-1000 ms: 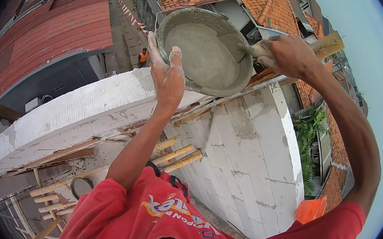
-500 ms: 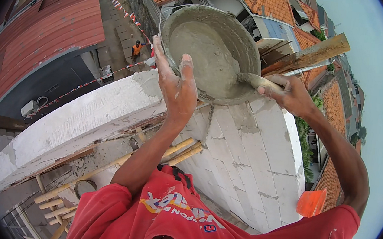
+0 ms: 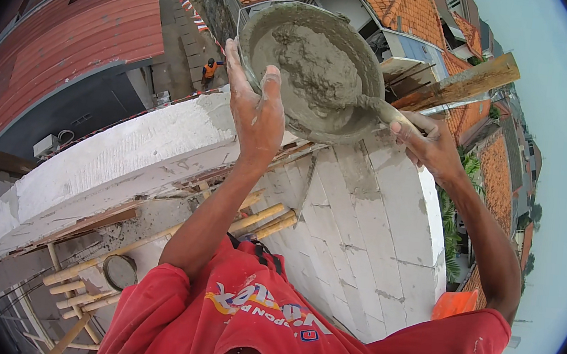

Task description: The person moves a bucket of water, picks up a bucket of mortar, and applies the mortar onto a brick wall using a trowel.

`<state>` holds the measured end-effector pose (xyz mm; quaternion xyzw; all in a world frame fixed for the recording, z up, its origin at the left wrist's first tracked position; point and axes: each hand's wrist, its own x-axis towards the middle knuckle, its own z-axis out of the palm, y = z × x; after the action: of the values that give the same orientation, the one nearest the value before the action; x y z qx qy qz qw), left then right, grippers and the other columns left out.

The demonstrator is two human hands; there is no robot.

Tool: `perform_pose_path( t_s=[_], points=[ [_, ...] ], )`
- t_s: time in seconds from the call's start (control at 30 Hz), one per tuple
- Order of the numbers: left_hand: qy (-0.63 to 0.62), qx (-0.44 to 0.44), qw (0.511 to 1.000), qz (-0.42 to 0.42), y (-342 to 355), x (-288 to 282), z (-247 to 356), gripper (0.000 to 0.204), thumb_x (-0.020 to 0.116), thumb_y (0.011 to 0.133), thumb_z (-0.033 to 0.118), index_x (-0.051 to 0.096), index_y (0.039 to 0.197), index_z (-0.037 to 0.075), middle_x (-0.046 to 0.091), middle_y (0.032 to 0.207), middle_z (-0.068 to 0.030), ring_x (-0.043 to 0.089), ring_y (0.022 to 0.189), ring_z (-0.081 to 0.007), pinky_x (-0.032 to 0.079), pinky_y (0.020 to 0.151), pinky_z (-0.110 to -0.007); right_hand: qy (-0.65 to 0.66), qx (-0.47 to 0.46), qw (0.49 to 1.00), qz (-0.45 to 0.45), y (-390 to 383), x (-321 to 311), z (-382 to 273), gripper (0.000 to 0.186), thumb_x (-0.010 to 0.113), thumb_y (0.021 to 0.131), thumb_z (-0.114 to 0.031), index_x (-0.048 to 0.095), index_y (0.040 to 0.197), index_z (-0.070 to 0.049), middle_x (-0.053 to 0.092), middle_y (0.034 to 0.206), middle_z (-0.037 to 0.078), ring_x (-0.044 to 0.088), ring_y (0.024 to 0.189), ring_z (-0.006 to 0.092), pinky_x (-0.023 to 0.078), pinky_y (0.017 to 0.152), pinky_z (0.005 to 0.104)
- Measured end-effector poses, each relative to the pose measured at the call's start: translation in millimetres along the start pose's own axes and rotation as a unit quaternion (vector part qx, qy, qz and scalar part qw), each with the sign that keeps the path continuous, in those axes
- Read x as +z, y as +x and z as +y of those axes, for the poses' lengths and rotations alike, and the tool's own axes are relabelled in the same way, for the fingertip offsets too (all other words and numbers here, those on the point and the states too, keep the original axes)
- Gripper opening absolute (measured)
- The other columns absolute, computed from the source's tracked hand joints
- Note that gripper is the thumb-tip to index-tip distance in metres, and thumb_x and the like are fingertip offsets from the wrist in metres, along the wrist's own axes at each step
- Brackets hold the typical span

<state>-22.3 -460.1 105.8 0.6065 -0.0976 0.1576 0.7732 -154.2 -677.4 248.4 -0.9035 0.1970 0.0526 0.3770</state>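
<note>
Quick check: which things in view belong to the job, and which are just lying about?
In use:
grey bucket, left hand against its side
wet grey mix inside it
hand tool in the right hand, its head in the mix

Seemingly not in use:
wooden beam
bamboo poles
orange container, right
round container, lower left

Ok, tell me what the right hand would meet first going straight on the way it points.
Most likely the bucket, at its right rim: the right hand points left toward it. The trowel it holds leads into the mortar inside. Depth is unclear from this one view.
</note>
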Motion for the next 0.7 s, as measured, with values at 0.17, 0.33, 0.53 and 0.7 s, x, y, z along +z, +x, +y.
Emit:
perform_pose_path(
  t_s=[0.17,0.33,0.53,0.7],
  points=[
    [0.026,-0.014,1.0,0.006,-1,-1,1,0.078,0.054,0.1,0.023,0.014,0.157,-0.011,0.022,0.164,-0.0285,0.021,0.154,-0.0363,0.015,0.125,-0.043,0.003,-0.021,1.0,0.021,4,-20,-19,0.056,0.074,0.09,-0.053,0.073,0.114,-0.002,0.061,0.073,-0.002,0.054,0.055,0.0043,0.039,0.047,0.0212],
    [0.018,-0.007,1.0,0.004,0,3,-2,0.077,0.055,0.099,0.023,0.017,0.157,-0.011,0.025,0.163,-0.0282,0.022,0.154,-0.0348,0.015,0.125,-0.041,0.008,-0.029,0.999,0.012,0,-30,-6,0.056,0.074,0.089,-0.057,0.075,0.105,-0.003,0.063,0.072,-0.002,0.054,0.052,0.0047,0.039,0.044,0.0215],
    [-0.003,0.003,1.0,0.026,0,5,-2,0.077,0.056,0.099,0.024,0.02,0.157,-0.01,0.027,0.163,-0.0266,0.025,0.153,-0.0325,0.015,0.123,-0.038,0.019,-0.024,0.998,0.048,-9,-36,6,0.052,0.074,0.089,-0.057,0.075,0.095,-0.006,0.062,0.07,-0.003,0.054,0.054,0.0043,0.038,0.044,0.0219],
    [-0.041,0.0,0.999,0.019,0,4,-6,0.076,0.056,0.099,0.025,0.021,0.157,-0.01,0.024,0.164,-0.0261,0.022,0.153,-0.0322,0.014,0.123,-0.038,0.014,-0.028,0.997,0.064,-6,-38,12,0.05,0.074,0.089,-0.056,0.075,0.096,-0.006,0.061,0.071,-0.003,0.05,0.054,0.005,0.037,0.048,0.0228]
  ],
)
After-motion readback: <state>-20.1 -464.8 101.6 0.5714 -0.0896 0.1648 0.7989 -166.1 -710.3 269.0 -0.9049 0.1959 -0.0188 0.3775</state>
